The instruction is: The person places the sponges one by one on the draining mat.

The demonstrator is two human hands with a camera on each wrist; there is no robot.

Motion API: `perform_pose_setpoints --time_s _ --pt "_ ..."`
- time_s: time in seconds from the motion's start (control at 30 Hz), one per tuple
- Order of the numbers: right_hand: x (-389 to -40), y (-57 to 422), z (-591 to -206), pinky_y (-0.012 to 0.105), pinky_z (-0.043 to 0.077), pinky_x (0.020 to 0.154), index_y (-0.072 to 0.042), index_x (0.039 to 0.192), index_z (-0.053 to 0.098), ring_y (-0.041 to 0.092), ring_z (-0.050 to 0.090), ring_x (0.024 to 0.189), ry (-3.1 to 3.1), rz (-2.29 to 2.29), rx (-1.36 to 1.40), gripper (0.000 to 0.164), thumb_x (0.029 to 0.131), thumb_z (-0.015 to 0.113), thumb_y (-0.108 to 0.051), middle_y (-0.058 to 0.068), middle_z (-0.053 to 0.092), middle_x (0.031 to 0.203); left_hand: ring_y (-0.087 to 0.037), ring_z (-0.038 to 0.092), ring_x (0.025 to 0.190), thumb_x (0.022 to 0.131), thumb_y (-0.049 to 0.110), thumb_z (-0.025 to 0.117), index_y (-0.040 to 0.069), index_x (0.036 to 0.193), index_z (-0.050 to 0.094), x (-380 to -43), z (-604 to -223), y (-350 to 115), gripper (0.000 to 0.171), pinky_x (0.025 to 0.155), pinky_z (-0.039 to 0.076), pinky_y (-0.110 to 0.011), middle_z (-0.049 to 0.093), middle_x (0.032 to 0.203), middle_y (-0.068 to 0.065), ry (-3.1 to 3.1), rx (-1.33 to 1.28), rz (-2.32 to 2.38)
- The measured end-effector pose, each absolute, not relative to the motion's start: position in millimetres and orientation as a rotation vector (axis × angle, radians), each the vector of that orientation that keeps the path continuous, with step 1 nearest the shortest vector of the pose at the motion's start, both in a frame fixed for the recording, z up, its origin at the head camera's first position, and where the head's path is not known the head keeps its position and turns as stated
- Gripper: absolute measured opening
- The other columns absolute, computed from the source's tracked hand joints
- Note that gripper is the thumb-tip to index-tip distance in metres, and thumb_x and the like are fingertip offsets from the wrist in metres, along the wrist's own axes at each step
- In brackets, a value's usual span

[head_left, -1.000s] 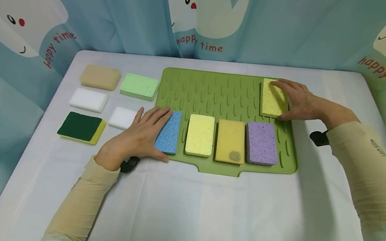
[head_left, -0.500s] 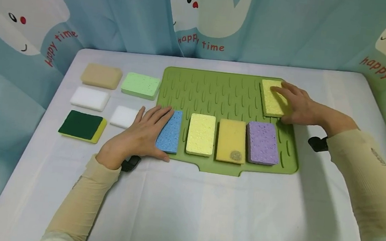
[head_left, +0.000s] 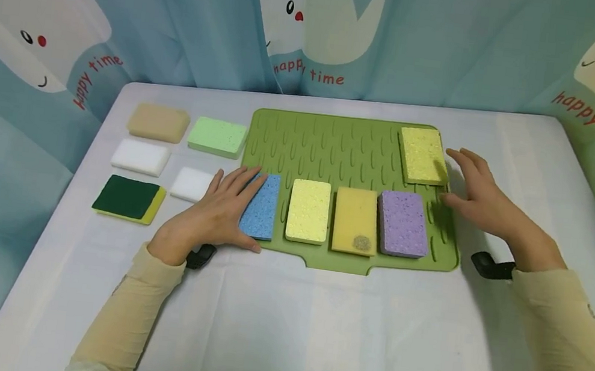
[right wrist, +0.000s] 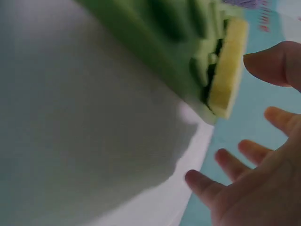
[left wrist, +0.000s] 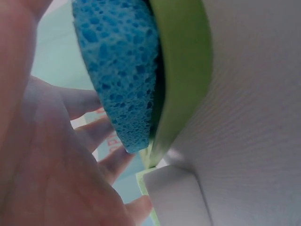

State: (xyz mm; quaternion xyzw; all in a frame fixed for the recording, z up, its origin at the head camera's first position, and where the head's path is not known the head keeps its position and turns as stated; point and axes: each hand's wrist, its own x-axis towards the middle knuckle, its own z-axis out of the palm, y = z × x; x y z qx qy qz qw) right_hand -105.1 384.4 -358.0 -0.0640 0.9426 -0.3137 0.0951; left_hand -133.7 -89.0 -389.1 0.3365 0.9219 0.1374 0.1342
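My left hand [head_left: 212, 216] spreads its fingers over the left part of a blue sponge [head_left: 263, 212], thumb by the sponge's near edge. In the left wrist view, the fingers reach past the porous blue side. On a green ridged mat [head_left: 328, 152], a pale yellow sponge [head_left: 308, 211], a darker yellow one with a round grey-brown spot [head_left: 357, 213] and a purple sponge [head_left: 403, 224] stand in a front row with the blue one. Another yellow sponge [head_left: 423, 156] lies at the mat's back right corner. Beside it, my right hand [head_left: 492, 200] holds nothing, its fingers apart.
Left of the mat lie a beige sponge [head_left: 159, 122], a light green sponge [head_left: 218, 137], two white sponges, one at the far left [head_left: 141, 157], and a yellow sponge with a dark green scouring side [head_left: 129, 198]. A curtain [head_left: 425, 54] hangs behind the white-covered table.
My right hand has let go of the yellow sponge at the back right and drawn away to the right. That sponge stays on the mat. My left hand has kept its place.
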Motion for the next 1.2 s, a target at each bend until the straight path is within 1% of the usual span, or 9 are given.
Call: perform_pose_setpoints --time_s 0.2,0.33,0.4,0.47,0.57,0.67,0.9,1.03,1.2 --pt "-67.0 382.0 -366.9 0.075 0.01 0.11 -0.005 0.159 0.012 0.048 -0.004 0.15 2.772 -1.024 -0.106 0.08 0.096 0.061 -0.013 0.022 -0.008 0.164 -0.036 0.004 0.154 0.064 0.063 0.085 0.01 0.16 0.012 -129.8 -393.3 -94.5 0.132 0.12 0.003 -0.064 0.005 0.167 -0.013 2.696 0.959 0.432" --pt "-52.2 377.2 -373.8 0.077 0.011 0.108 -0.005 0.158 0.014 0.051 -0.002 0.15 2.757 -0.983 -0.158 0.084 0.092 0.066 -0.014 0.022 -0.004 0.165 -0.038 0.004 0.154 0.063 0.062 0.086 0.009 0.16 0.012 -127.6 -393.5 -96.8 0.132 0.12 0.004 -0.064 0.005 0.167 -0.015 2.717 0.948 0.429" --pt "-49.3 374.6 -378.6 0.077 0.012 0.108 -0.003 0.157 0.018 0.054 0.003 0.148 2.789 -0.923 -0.231 0.083 0.09 0.067 -0.014 0.025 0.001 0.164 -0.038 0.003 0.154 0.064 0.062 0.086 0.009 0.16 0.012 -126.4 -393.0 -97.7 0.132 0.12 0.004 -0.064 0.004 0.167 -0.015 2.718 0.935 0.428" --pt "-47.6 371.9 -383.4 0.076 0.012 0.108 -0.001 0.156 0.021 0.056 0.007 0.146 2.824 -0.858 -0.299 0.08 0.09 0.066 -0.016 0.026 0.006 0.164 -0.038 0.002 0.154 0.064 0.061 0.086 0.009 0.16 0.011 -125.0 -392.2 -99.0 0.132 0.12 0.003 -0.063 0.003 0.167 -0.015 2.714 0.919 0.434" --pt "-46.8 368.5 -390.7 0.074 0.011 0.11 0.004 0.153 0.026 0.059 0.012 0.142 2.883 -0.765 -0.399 0.072 0.094 0.061 -0.018 0.028 0.011 0.162 -0.038 0.002 0.154 0.064 0.059 0.087 0.008 0.16 0.011 -123.2 -390.9 -101.8 0.132 0.121 0.002 -0.062 0.004 0.167 -0.015 2.712 0.897 0.454" --pt "-45.8 366.4 -396.0 0.073 0.007 0.112 0.006 0.153 0.026 0.059 0.01 0.143 2.894 -0.745 -0.422 0.068 0.097 0.057 -0.02 0.028 0.009 0.163 -0.038 0.003 0.154 0.065 0.057 0.087 0.007 0.16 0.012 -122.4 -389.8 -105.8 0.131 0.121 0.002 -0.063 0.005 0.166 -0.016 2.704 0.891 0.471" --pt "-44.5 366.1 -397.6 0.075 -0.002 0.112 0.003 0.155 0.022 0.057 0.003 0.146 2.853 -0.766 -0.362 0.07 0.099 0.055 -0.023 0.025 0.003 0.165 -0.039 0.004 0.154 0.079 0.05 0.08 0.003 0.159 0.012 -131.3 -377.3 -109.0 0.115 0.121 0.003 -0.061 0.005 0.166 -0.018 2.666 0.868 0.559" --pt "-43.8 368.2 -395.4 0.076 -0.002 0.111 0.004 0.154 0.023 0.057 0.003 0.146 2.853 -0.739 -0.334 0.07 0.099 0.055 -0.026 0.025 0.003 0.164 -0.037 0.004 0.154 0.085 0.047 0.075 0.003 0.159 0.01 -144.8 -363.1 -104.3 0.108 0.122 0.004 -0.06 0.003 0.167 -0.015 2.674 0.854 0.572" --pt "-46.3 372.8 -395.1 0.077 0.001 0.11 0.004 0.153 0.024 0.057 0.005 0.146 2.859 -0.715 -0.329 0.073 0.097 0.058 -0.028 0.026 0.005 0.164 -0.038 0.004 0.154 0.09 0.046 0.07 0.007 0.16 0.006 -166.8 -346.4 -94.8 0.102 0.122 0.007 -0.06 0.002 0.168 -0.012 2.729 0.771 0.555"
